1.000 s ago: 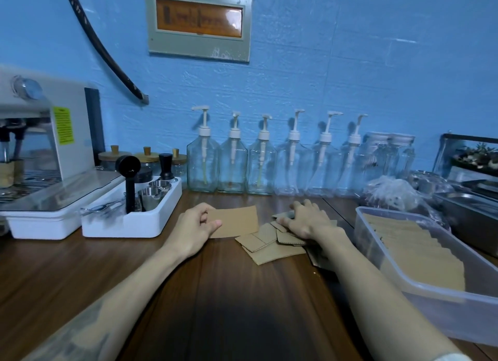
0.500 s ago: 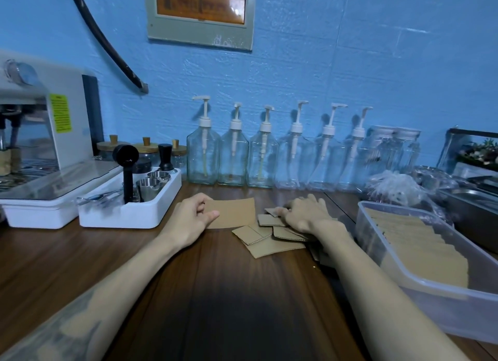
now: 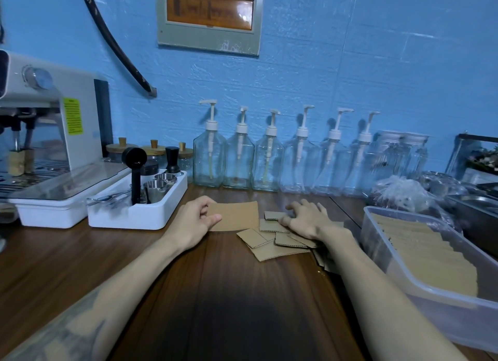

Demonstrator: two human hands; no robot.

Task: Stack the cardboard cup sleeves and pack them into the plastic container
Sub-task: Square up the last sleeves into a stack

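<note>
Left hand (image 3: 194, 220) pinches a flat brown cardboard cup sleeve (image 3: 237, 215) on the dark wooden bench (image 3: 229, 293). Right hand (image 3: 307, 220), fingers spread, presses the loose sleeve pile (image 3: 272, 242) left of the clear plastic container (image 3: 377, 226).

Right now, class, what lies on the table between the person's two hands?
In the head view, between the left hand and right hand lie the flat sleeve the left hand holds and scattered cardboard sleeves.

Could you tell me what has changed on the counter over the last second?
Very little. The right hand spread its fingers over the loose sleeves. The left hand still pinches the flat sleeve. The sleeves in the plastic container lie unchanged.
</note>
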